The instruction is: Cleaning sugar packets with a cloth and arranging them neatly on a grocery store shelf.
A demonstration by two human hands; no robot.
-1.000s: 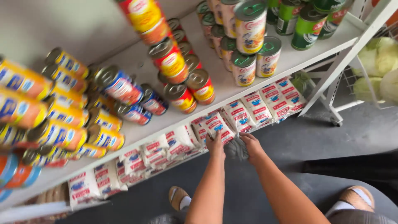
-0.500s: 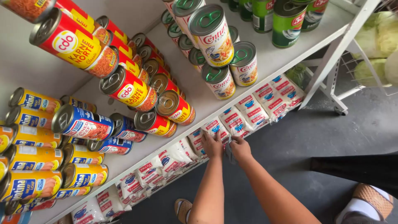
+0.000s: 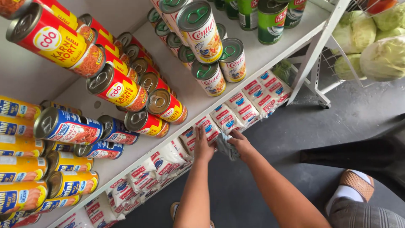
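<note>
You look down on a white painted metal shelf rack (image 3: 261, 55) against a pale wall (image 3: 25, 76). Beneath it lies a dark grey concrete floor (image 3: 337, 122), evenly lit. At upper right, a white wire basket (image 3: 333, 63) holds pale green cabbages (image 3: 382, 57).

Cans (image 3: 162, 107) lie in rows on the upper shelf (image 3: 253, 59). Packets (image 3: 242, 110) stand in a row on the shelf below, under its front edge. Left hand (image 3: 202, 147) rests on a packet, right hand (image 3: 240, 143) just beside it, a cloth (image 3: 225, 147) between them. Cabbages (image 3: 379, 55) sit in a wire basket to the right.
</note>
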